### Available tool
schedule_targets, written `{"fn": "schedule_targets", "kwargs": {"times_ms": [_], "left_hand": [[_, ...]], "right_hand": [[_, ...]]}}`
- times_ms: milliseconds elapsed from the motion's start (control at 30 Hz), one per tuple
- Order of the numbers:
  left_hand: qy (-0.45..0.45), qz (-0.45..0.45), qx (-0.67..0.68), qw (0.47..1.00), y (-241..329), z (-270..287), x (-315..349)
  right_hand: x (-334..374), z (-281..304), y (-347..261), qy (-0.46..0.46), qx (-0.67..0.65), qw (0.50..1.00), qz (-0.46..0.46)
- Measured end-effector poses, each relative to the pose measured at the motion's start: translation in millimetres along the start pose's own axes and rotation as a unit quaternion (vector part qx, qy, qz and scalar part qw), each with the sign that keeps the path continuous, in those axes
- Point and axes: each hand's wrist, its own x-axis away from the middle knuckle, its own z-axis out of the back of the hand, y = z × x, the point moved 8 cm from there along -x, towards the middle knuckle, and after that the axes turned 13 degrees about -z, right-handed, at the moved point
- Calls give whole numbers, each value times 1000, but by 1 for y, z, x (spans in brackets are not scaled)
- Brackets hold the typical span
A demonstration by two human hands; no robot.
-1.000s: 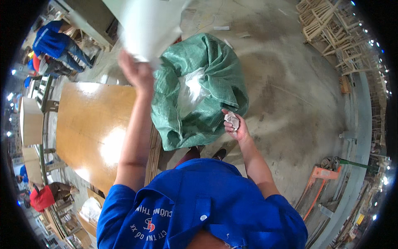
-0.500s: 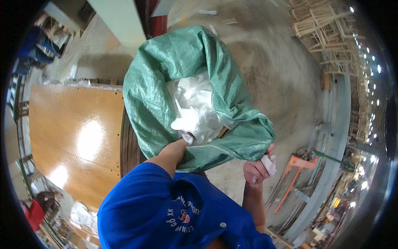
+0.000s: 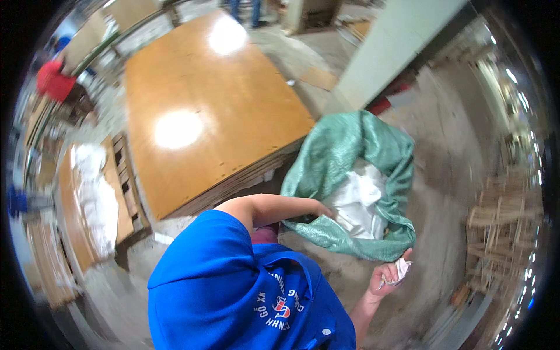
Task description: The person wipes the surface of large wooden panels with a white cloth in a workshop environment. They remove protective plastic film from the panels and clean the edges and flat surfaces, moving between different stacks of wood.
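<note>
A large green woven sack (image 3: 315, 154) stands open in front of me, with crumpled white sheeting (image 3: 361, 201) inside it. My left hand (image 3: 318, 209) is at the sack's near left edge, over the opening; its fingers are blurred and partly lost against the rim. Below the sack's near right corner, my right hand (image 3: 385, 275) is closed around a crumpled whitish scrap (image 3: 402, 268), paper or thin plastic. One finger of that hand points up at the green rim and seems to touch it.
A stack of glossy brown boards (image 3: 233, 111) lies left of the sack. Behind the sack rises a pale pillar (image 3: 391, 58). Wooden frames (image 3: 499, 233) stand at the right. Further left are a board pallet with white sheeting (image 3: 96, 192) and a person in red (image 3: 55, 81).
My view has swung left, so the sack sits further right and the boards show more fully. My left hand has drawn back from the white sheeting toward the rim. The right hand keeps its scrap.
</note>
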Motion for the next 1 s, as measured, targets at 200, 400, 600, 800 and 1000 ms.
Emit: {"fn": "schedule_targets", "kwargs": {"times_ms": [200, 400, 600, 800, 1000], "left_hand": [[387, 37, 152, 909, 79, 2, 181], [203, 368, -189, 888, 58, -205, 315], [486, 473, 224, 700, 45, -455, 469], [468, 607, 352, 537, 99, -641, 601], [687, 550, 248, 404, 128, -695, 727]], "right_hand": [[35, 30, 55, 93, -56, 990, -87], [65, 112, 173, 249, -44, 938, -237], [51, 99, 267, 286, 6, 919, -271], [36, 87, 433, 200, 18, 845, -496], [64, 69, 704, 133, -12, 726, -674]]}}
